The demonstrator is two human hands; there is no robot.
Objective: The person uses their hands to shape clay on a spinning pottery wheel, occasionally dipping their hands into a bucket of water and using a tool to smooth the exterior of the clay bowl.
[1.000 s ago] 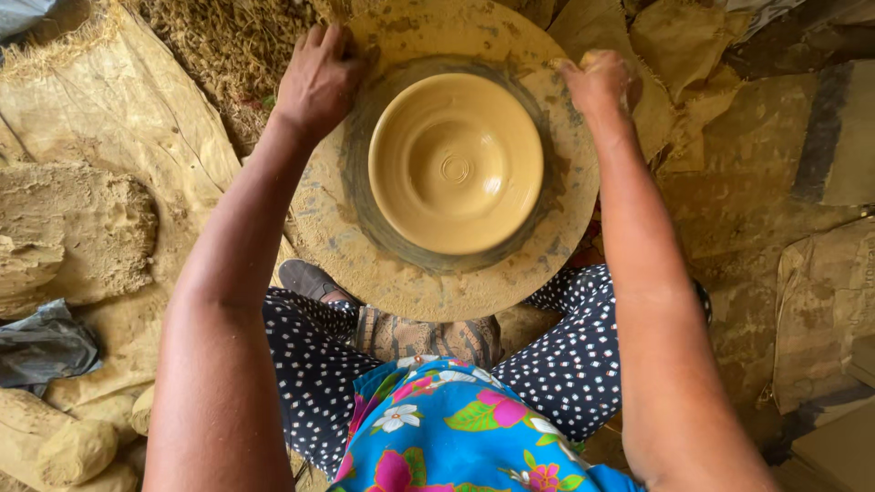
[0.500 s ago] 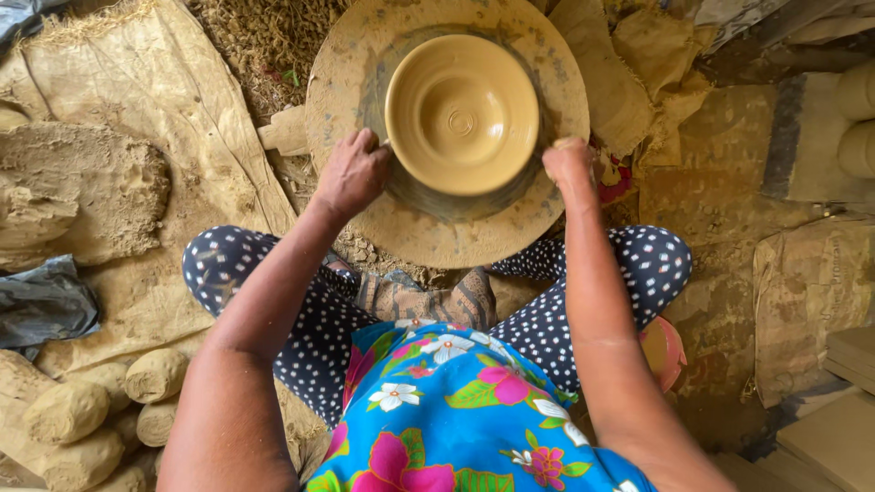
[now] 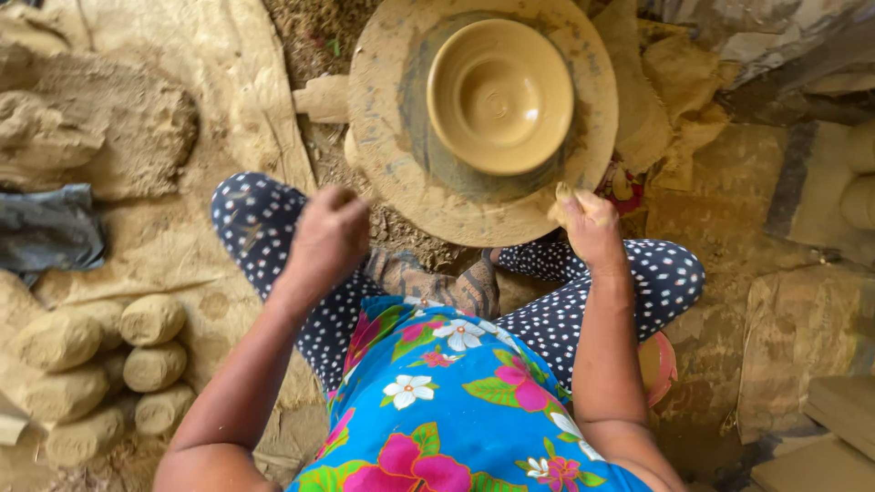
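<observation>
My left hand (image 3: 330, 239) hangs over my left knee, fingers curled loosely into the palm with nothing in them; it is near the wheel (image 3: 383, 118) but clear of its rim. My right hand (image 3: 591, 228) rests at the wheel's near right edge, clay-smeared, fingers bent and pressed together against the rim; whether it pinches a bit of clay there I cannot tell.

The bowl (image 3: 499, 96) sits upright on the middle of the wheel, wide and shallow, wet and tan, with a faint spiral in its bottom. A darker ring of damp clay lies around its foot.

I sit with the wheel between my knees, in dotted trousers (image 3: 264, 228) and a blue flowered top (image 3: 437, 401). To my left, clay rolls (image 3: 150, 319) lie stacked on the sacking (image 3: 237, 109), with a large clay heap (image 3: 100, 128) beyond them and a dark cloth (image 3: 50, 228) beside it.
</observation>
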